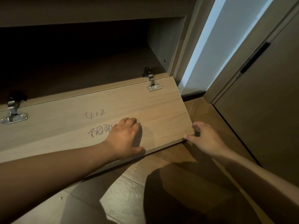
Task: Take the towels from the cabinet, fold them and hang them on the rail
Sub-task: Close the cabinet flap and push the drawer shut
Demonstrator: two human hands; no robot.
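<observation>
A low cabinet (165, 41) stands open, its inside dark; I see no towels in it. Its light wooden flap door (113, 107) is folded down flat toward me on two metal hinges (152, 81), with handwritten marks on its inner face. My left hand (124, 138) rests on the door's inner face near the front edge, thumb along the edge, fingers bent. My right hand (202, 136) holds the door's front right corner, thumb on the front edge and fingers at the side. No rail is in view.
Brown tiled floor (161, 183) lies below the door. A dark door with a black recessed handle (254, 59) stands at the right. A bright white gap (210, 46) runs between the cabinet side and that door's frame.
</observation>
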